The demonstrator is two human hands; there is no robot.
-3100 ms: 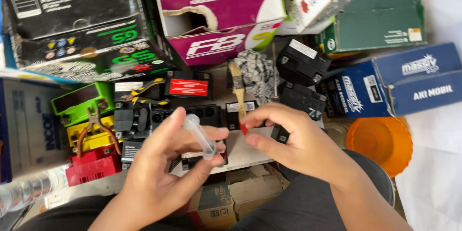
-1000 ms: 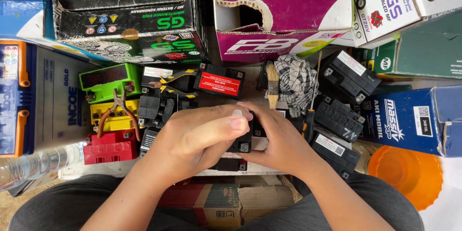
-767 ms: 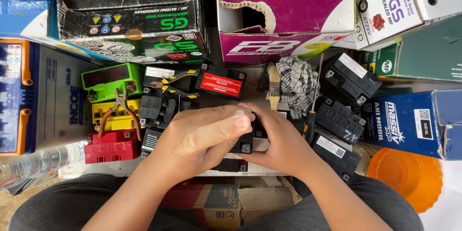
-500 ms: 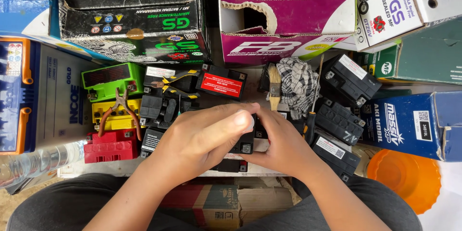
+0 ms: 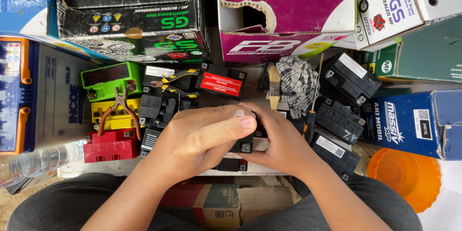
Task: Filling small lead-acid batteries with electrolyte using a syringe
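Around hands: pliers [image 5: 118, 110] left | brush [image 5: 274, 85], cloth [image 5: 297, 84] behind | fingers [image 5: 243, 122] clasp small black battery [image 5: 245, 144]

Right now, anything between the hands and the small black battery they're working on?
Nothing visible. The left hand and right hand are both already on the small black battery, covering most of it. The paintbrush and pliers lie clear of them.

Even daylight is falling on a cluttered work board [image 5: 96, 167]. Cardboard boxes [image 5: 284, 14] are crowding the twelve o'clock edge. Sandy ground [image 5: 9, 201] is showing at eight o'clock, and a white sheet [image 5: 450, 207] is lying at four o'clock.
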